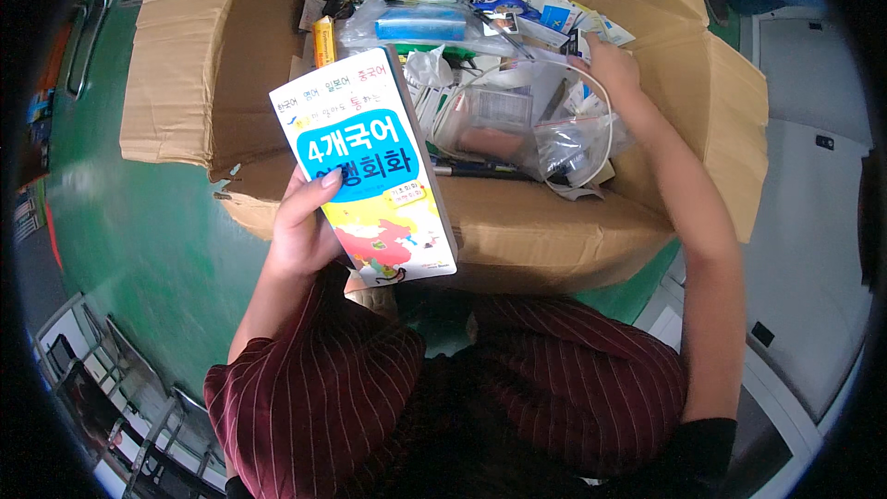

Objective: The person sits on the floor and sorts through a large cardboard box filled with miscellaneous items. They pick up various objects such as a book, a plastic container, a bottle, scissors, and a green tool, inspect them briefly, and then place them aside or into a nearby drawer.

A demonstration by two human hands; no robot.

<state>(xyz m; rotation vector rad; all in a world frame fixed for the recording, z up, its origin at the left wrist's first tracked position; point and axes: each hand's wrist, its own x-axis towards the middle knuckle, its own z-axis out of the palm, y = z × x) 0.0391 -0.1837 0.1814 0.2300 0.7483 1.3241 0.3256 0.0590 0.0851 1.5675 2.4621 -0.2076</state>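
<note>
My left hand (307,222) grips a small thick paperback book (370,166) by its left edge, thumb on the front cover. The cover is white with a blue label, a yellow band and a colourful map. The book is tilted in front of a large open cardboard box (564,231). My right hand (612,69) reaches into the box's right side, fingers bent toward small cards and packets. What lies between those fingers I cannot make out. Near it are a clear zip bag (575,143) and a white cable (605,102).
Inside the box are a clear pouch with a blue item (420,26), a yellow packet (324,42) and blue tape (517,7). Box flaps (171,55) spread outward. Metal-framed racks (139,425) stand at lower left on a green floor (157,249); a grey cabinet (804,222) is at right.
</note>
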